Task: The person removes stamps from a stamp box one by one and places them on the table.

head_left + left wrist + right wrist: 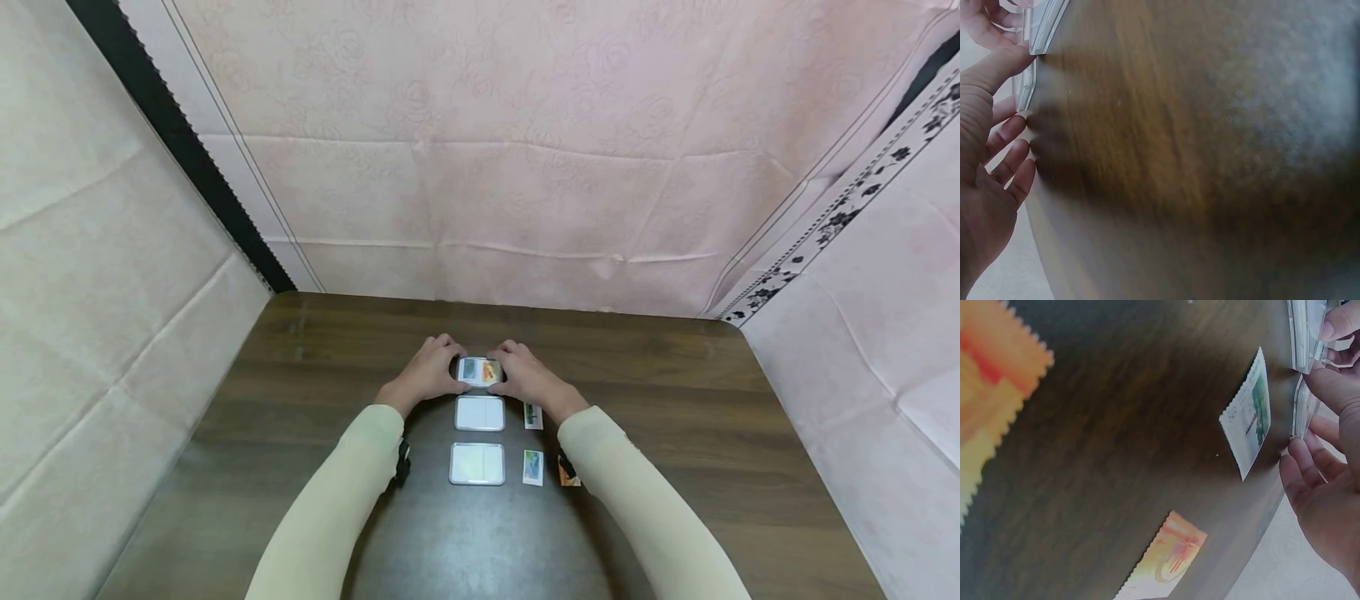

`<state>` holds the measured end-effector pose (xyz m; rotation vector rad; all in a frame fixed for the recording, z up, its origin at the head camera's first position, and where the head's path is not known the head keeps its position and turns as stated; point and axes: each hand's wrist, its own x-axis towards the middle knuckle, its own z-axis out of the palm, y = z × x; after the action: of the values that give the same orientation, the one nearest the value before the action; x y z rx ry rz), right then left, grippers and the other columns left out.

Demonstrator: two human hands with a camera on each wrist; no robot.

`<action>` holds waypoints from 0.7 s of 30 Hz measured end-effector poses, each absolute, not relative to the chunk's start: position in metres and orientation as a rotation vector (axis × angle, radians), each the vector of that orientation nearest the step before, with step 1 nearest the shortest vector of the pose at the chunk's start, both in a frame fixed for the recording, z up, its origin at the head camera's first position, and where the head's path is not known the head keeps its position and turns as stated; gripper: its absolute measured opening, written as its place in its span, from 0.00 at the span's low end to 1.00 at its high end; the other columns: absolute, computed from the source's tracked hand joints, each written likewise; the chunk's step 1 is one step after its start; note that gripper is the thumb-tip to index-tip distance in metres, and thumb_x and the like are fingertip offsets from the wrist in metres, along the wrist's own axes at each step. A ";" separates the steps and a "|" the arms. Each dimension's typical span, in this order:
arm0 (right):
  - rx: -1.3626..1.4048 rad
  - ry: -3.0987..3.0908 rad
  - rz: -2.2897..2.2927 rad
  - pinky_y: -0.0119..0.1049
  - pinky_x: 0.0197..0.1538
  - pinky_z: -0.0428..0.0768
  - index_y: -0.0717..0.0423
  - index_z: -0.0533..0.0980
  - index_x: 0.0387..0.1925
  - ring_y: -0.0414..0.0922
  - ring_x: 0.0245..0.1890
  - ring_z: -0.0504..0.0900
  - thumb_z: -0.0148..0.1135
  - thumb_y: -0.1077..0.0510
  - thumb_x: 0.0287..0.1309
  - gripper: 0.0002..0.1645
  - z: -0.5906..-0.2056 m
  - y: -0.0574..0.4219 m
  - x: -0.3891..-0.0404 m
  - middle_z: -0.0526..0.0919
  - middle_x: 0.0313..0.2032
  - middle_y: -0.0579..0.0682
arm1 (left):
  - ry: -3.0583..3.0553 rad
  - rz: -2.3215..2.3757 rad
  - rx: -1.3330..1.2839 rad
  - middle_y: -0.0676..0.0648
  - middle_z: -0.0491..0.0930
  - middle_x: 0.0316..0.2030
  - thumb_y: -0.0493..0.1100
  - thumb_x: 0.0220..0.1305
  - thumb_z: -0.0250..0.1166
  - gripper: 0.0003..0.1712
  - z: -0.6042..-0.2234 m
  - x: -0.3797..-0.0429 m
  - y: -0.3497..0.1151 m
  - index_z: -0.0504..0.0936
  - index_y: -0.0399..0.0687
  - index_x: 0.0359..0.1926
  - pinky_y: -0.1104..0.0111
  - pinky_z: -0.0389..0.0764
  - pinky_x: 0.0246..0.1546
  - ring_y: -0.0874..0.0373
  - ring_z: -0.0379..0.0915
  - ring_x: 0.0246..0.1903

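At the far side of a brown wood-grain tabletop (247,433), a small clear stamp case (479,372) showing two stamps side by side is held at its ends, the grip of the left hand (429,372) and of the right hand (531,380) narrowed round it, thumbs nearest the wearer. Two pale rectangular cases (480,413) are lined up nearer the wearer. To their right, loose perforated stamps (533,467) are laid, one orange stamp (569,477) partly covered by the right sleeve (637,492).

A pale cloth (112,333) hung left of the brown desk (262,467), a pinkish cloth (480,192) beyond its far edge, and a flower-bordered cloth (862,333) at right.
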<state>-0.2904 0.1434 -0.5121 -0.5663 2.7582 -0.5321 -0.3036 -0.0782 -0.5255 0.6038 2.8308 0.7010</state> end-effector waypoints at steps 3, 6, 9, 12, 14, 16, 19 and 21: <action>-0.558 2.759 -0.538 0.48 0.66 0.76 0.53 0.70 0.72 0.51 0.66 0.68 0.72 0.45 0.63 0.41 -0.512 0.144 -0.290 0.70 0.67 0.53 | 2.832 0.706 0.610 0.47 0.74 0.56 0.56 0.56 0.79 0.34 -0.526 -0.304 -0.078 0.81 0.47 0.59 0.57 0.75 0.58 0.50 0.65 0.55; -0.554 2.762 -0.557 0.48 0.65 0.76 0.53 0.70 0.72 0.51 0.65 0.68 0.72 0.44 0.63 0.40 -0.512 0.145 -0.291 0.70 0.66 0.52 | 2.837 0.710 0.613 0.47 0.74 0.56 0.56 0.55 0.79 0.34 -0.526 -0.304 -0.078 0.81 0.47 0.59 0.56 0.75 0.58 0.49 0.65 0.56; -0.557 2.757 -0.576 0.47 0.64 0.76 0.52 0.71 0.71 0.50 0.65 0.69 0.71 0.44 0.64 0.39 -0.514 0.145 -0.291 0.70 0.66 0.52 | 2.837 0.710 0.605 0.47 0.74 0.56 0.56 0.55 0.79 0.33 -0.527 -0.304 -0.078 0.81 0.47 0.58 0.56 0.74 0.58 0.49 0.65 0.55; -0.558 2.746 -0.599 0.47 0.64 0.76 0.53 0.71 0.71 0.50 0.64 0.69 0.72 0.44 0.63 0.39 -0.514 0.146 -0.290 0.71 0.66 0.52 | 2.833 0.705 0.593 0.47 0.74 0.56 0.56 0.55 0.79 0.33 -0.526 -0.303 -0.077 0.81 0.47 0.58 0.56 0.74 0.58 0.49 0.65 0.55; -0.560 2.741 -0.618 0.47 0.63 0.77 0.53 0.72 0.70 0.50 0.64 0.69 0.72 0.45 0.63 0.38 -0.514 0.146 -0.290 0.71 0.66 0.52 | 2.831 0.701 0.584 0.47 0.74 0.56 0.56 0.55 0.79 0.33 -0.526 -0.302 -0.077 0.81 0.47 0.58 0.56 0.74 0.58 0.49 0.65 0.55; -0.566 2.740 -0.631 0.47 0.63 0.77 0.52 0.72 0.70 0.49 0.63 0.70 0.72 0.45 0.63 0.38 -0.513 0.147 -0.290 0.71 0.65 0.51 | 2.832 0.695 0.578 0.47 0.73 0.56 0.56 0.55 0.79 0.34 -0.526 -0.302 -0.076 0.81 0.46 0.58 0.56 0.74 0.59 0.49 0.65 0.55; -0.582 2.746 -0.634 0.46 0.62 0.77 0.52 0.73 0.69 0.49 0.62 0.70 0.72 0.45 0.63 0.37 -0.514 0.147 -0.290 0.72 0.64 0.51 | 2.831 0.694 0.568 0.47 0.73 0.56 0.56 0.55 0.79 0.34 -0.525 -0.301 -0.075 0.80 0.45 0.59 0.56 0.74 0.59 0.49 0.65 0.56; -0.590 2.748 -0.639 0.46 0.61 0.77 0.52 0.73 0.69 0.49 0.62 0.70 0.72 0.45 0.63 0.37 -0.514 0.148 -0.291 0.72 0.63 0.50 | 2.831 0.698 0.563 0.47 0.73 0.57 0.56 0.55 0.79 0.35 -0.524 -0.301 -0.075 0.80 0.45 0.59 0.56 0.74 0.59 0.49 0.65 0.56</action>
<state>-0.2911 0.1477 -0.5136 -0.5903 2.7482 -0.6389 -0.3013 -0.0748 -0.5241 0.5635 2.8305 0.6975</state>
